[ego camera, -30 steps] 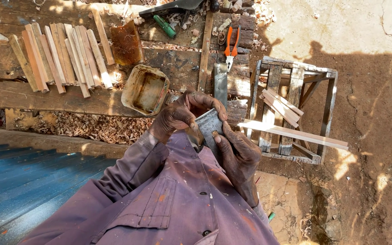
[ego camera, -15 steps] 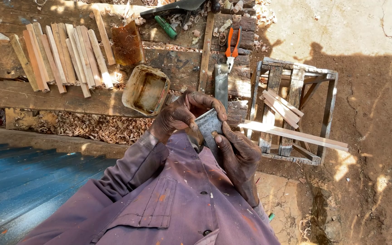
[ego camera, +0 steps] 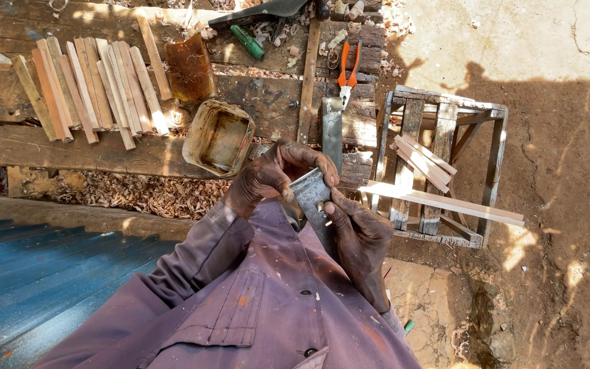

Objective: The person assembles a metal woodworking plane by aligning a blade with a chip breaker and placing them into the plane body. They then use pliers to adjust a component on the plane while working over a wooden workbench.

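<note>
Grey metal, flat and dull, with a small fitting near its middle: the blade is a short rectangular plate held just above the purple shirt, in front of the person's chest and near the bench edge. The left hand arches over its upper end, fingers curled down and clamped on the top edge. The right hand comes up from below, thumb pressed on the face of the plate, the other fingers closed behind it. The blade's long axis runs from upper left to lower right, its upper end pointing toward the rusty tin on the bench and its lower end hidden behind the right hand. Orange pliers lie well beyond.
</note>
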